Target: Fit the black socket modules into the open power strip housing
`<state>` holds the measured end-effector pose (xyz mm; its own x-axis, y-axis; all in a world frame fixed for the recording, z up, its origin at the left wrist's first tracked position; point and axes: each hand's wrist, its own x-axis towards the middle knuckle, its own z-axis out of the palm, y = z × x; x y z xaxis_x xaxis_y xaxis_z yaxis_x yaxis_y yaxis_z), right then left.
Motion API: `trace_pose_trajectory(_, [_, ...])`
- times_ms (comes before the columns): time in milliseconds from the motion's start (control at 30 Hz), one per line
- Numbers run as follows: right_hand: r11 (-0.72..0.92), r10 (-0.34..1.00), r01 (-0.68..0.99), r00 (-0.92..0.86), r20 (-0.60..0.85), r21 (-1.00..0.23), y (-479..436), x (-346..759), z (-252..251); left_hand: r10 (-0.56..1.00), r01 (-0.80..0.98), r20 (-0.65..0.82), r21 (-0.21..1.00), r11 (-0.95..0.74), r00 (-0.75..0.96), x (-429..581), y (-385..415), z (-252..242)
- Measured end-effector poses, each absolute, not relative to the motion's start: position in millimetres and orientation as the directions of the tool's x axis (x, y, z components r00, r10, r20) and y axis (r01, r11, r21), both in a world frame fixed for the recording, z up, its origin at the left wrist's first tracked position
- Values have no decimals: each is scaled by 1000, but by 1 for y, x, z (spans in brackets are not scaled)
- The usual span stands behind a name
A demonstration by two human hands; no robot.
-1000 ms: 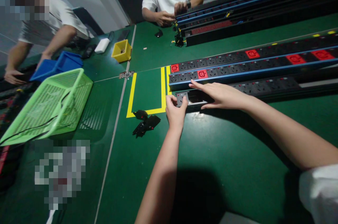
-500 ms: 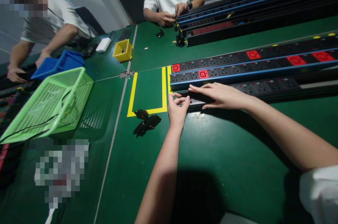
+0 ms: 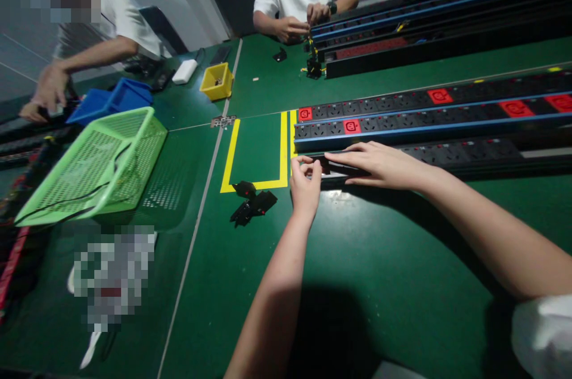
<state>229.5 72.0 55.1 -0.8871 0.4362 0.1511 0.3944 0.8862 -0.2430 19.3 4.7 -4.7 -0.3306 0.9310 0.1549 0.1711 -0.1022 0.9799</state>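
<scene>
The nearest power strip lies lengthwise on the table, black, with a row of sockets and an open channel at its left end. My left hand is curled round that end, thumb and fingers bent close together. From the right, my right hand reaches over the strip with its fingers long and its thumb below. Between them is a dark flat piece, tilted over the channel; its exact kind is partly hidden. Several loose black socket pieces with red dots lie left of my left hand.
Two more power strips with red sockets lie just beyond. Yellow tape marks the table. A green basket, blue bins and a yellow bin stand left. Two people work across the table, one at further strips.
The view has shifted slightly, so everything sits a little further right. The dark piece appears tilted flatter over the channel. Both hands keep nearly the same place at the strip's end.
</scene>
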Motion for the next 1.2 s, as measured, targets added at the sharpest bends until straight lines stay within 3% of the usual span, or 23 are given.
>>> trace_pose_trajectory(467, [916, 400, 399, -892, 210, -49, 65, 228, 45, 849, 197, 273, 959, -203, -453, 13, 6, 2])
trace_pose_trajectory(633, [921, 384, 388, -894, 231, -27, 64, 226, 43, 847, 317, 297, 934, -162, -442, -4, -10, 24])
trace_pose_trajectory(700, [919, 386, 393, -893, 233, -16, 64, 225, 42, 840, 461, 340, 879, -123, -423, -14, -22, 33])
trace_pose_trajectory(800, [917, 392, 399, -892, 226, -12, 64, 225, 43, 801, 749, 460, 662, -21, -384, -31, -41, 42])
trace_pose_trajectory(867, [914, 401, 404, -886, 231, -38, 64, 225, 44, 786, 839, 486, 539, 76, -383, -43, -53, 45])
trace_pose_trajectory(1067, [896, 441, 433, -855, 272, -93, 61, 224, 46, 763, 814, 354, 449, 369, -542, -86, -69, 53])
trace_pose_trajectory(1200, [889, 452, 453, -836, 310, -76, 61, 224, 44, 899, 829, 183, 490, 268, -399, -120, -66, 58])
